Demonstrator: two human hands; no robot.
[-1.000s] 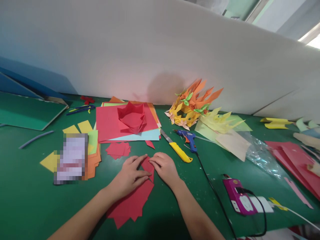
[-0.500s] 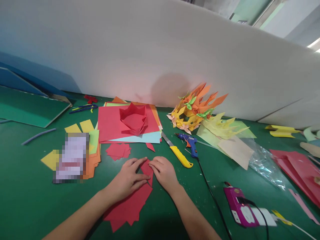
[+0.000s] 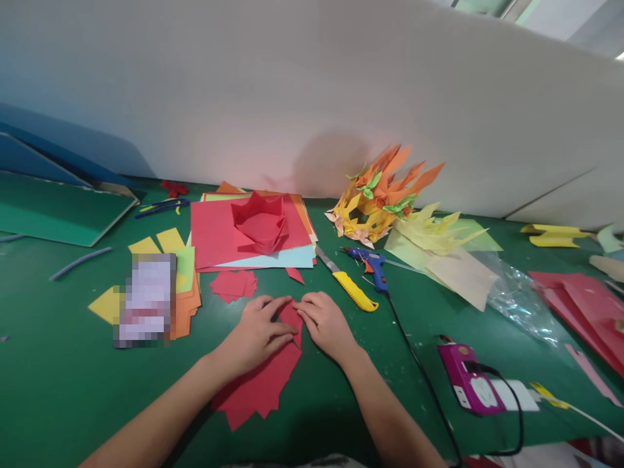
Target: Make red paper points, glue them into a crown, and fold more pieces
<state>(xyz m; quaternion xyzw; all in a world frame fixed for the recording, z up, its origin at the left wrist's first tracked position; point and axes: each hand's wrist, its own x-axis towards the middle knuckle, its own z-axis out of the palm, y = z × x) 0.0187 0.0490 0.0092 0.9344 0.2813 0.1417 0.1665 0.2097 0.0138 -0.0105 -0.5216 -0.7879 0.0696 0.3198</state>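
A small folded piece of red paper [image 3: 291,317] lies between my two hands on the green table. My left hand [image 3: 266,328] holds its left side, index finger near the top and thumb lower down. At its upper right edge, the bent fingers of my right hand [image 3: 324,325] grip the paper. Beneath my left hand, several red paper squares [image 3: 266,383] fan out toward me. A smaller pile of red paper pieces [image 3: 234,285] lies just beyond my left hand, with a loose red diamond piece [image 3: 295,275] to its right.
A red paper crown [image 3: 260,224] stands on coloured sheets [image 3: 209,234]. Right of these lie a yellow box cutter [image 3: 355,289], a blue glue gun [image 3: 373,266] with its black cord, and decorated paper crowns [image 3: 380,201]. A blurred phone [image 3: 146,299] lies left, a purple power adapter [image 3: 468,377] right.
The camera view has tilted and shifted slightly, so the table appears higher in the picture. Both hands stay on the folded red paper, with little change in their grip.
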